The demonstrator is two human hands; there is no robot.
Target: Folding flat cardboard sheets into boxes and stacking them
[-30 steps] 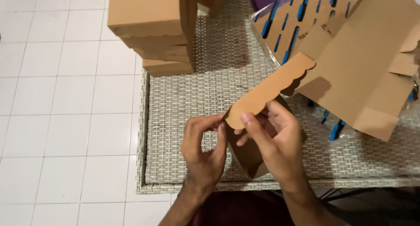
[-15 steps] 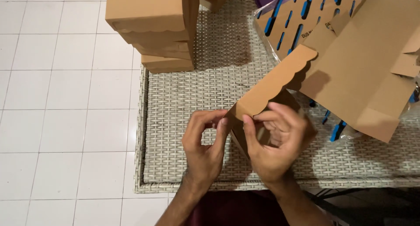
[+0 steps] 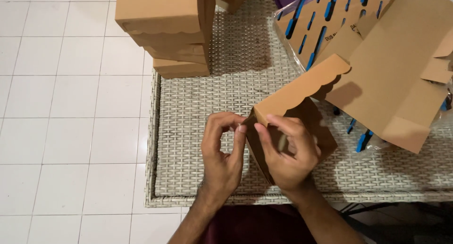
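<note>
Stack of closed brown cardboard boxes (image 3: 166, 31) at 11 o'clock, flat die-cut cardboard sheets (image 3: 401, 69) at 2 o'clock, clear-wrapped pack of blanks over blue (image 3: 325, 17) at 1 o'clock, woven wicker surface (image 3: 198, 130), white tiled floor (image 3: 66, 116) at 9 o'clock

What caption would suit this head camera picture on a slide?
Both hands, left hand and right hand, pinch a corner of a brown cardboard box over a woven mat.

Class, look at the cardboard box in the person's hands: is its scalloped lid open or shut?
Open: the scalloped lid stands raised above the cardboard box, its inside showing.
</note>
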